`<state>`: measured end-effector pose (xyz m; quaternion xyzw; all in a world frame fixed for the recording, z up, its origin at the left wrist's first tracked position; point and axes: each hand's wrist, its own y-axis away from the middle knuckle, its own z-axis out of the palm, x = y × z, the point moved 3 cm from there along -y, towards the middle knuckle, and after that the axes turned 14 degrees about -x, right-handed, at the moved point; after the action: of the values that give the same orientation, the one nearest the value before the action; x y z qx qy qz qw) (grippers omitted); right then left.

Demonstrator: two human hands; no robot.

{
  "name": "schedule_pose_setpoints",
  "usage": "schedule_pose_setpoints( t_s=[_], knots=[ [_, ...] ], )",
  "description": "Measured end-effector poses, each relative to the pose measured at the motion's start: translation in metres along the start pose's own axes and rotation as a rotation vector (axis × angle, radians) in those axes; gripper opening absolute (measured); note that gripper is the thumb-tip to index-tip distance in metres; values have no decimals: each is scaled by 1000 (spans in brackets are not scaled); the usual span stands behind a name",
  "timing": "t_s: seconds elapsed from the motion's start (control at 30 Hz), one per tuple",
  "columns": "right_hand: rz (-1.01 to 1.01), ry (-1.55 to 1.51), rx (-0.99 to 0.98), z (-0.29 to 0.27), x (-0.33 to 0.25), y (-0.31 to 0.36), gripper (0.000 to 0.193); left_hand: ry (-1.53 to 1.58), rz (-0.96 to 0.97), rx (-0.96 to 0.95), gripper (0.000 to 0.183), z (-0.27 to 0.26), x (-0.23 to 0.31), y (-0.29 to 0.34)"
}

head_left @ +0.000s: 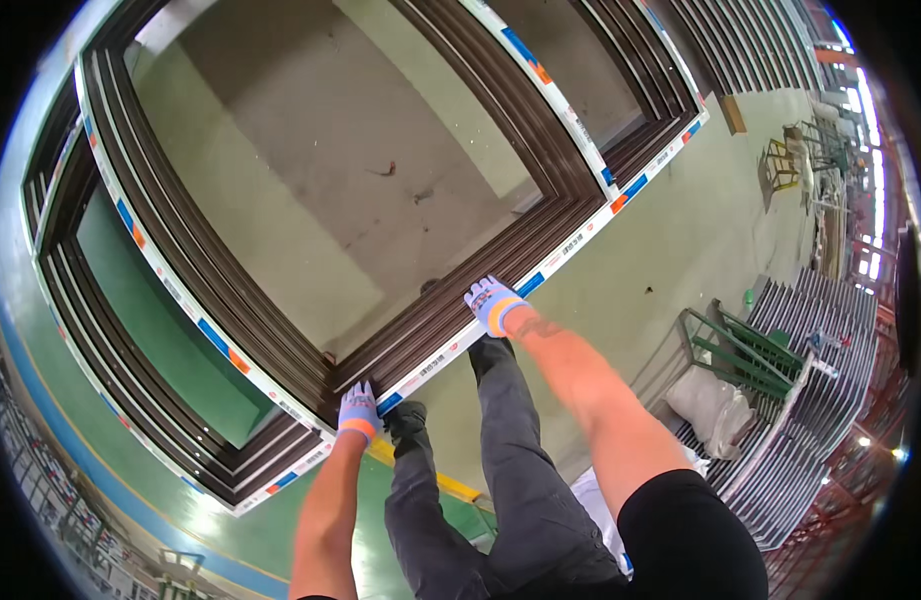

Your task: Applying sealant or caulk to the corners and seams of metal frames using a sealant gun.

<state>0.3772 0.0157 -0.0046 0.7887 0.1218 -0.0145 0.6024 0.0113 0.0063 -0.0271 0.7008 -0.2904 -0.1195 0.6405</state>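
A large brown window frame (420, 342), with white and coloured protective film along its outer edges, stands tilted in front of me. My left hand (358, 408), in a light purple glove with an orange cuff, grips its near rail by the left corner. Farther right along that same rail, my right hand (492, 303), gloved alike, has its fingers hooked over the edge. Both thumbs are mostly hidden. Through the large opening a grey and pale green floor (310, 150) shows.
Smaller framed sections adjoin on the left and upper right. A green metal stand (745, 350), a white sack (710, 405) and stacked long profiles (830, 400) are at right. More profiles (740, 45) lie at the upper right. A yellow strip (458, 487) runs by my legs.
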Motion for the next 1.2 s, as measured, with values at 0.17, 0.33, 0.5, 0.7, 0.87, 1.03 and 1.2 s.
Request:
schedule_pose_setpoints(
  t_s=[0.17,0.33,0.5,0.7,0.87,1.03,1.2],
  knots=[
    [28,65,3,9,-8,0,55,-105,-85,8,101,-18,20,44],
    [11,-56,334,3,-53,59,59,-24,-101,312,89,-8,26,140],
    [79,-453,587,48,-62,180,56,27,-171,266,81,22,28,240],
    [459,-1181,526,192,-52,329,54,-47,-157,249,67,-19,44,298],
    [796,-1781,496,357,-111,409,51,-431,-122,80,75,-88,124,323],
    [919,-2029,433,497,-223,428,38,-691,12,86,56,-157,244,294],
    [907,-2292,241,555,-321,401,49,-551,215,318,57,-245,401,235]
  ],
)
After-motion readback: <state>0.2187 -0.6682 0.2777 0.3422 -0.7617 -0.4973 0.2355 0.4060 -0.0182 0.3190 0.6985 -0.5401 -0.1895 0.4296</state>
